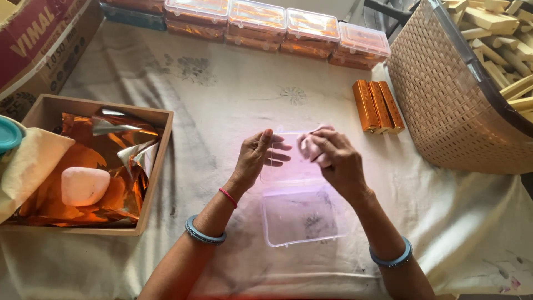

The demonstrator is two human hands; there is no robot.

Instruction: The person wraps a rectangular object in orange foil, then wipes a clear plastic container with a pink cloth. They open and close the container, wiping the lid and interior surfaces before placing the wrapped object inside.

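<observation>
We hold a clear plastic box (302,214), hinged and lying open on the cream cloth (222,100) near the table's middle. Our left hand (256,157) grips the raised lid's left edge, thumb in front and fingers seen through the glossy plastic behind. Our right hand (336,161) is closed on a soft pink rag (310,145), pressing it against the lid. The box base is flat and rectangular, with rounded corners.

At the left stands a shallow wooden tray (155,166) of crinkled copper foil (119,166), with a smooth, pale, rounded stone (84,185) lying on it. Three foil-wrapped bars (378,105) lie side by side at the right, beside a woven basket (444,105) of pale wooden sticks (499,39). Shut boxes (277,22) with orange contents line the far edge.
</observation>
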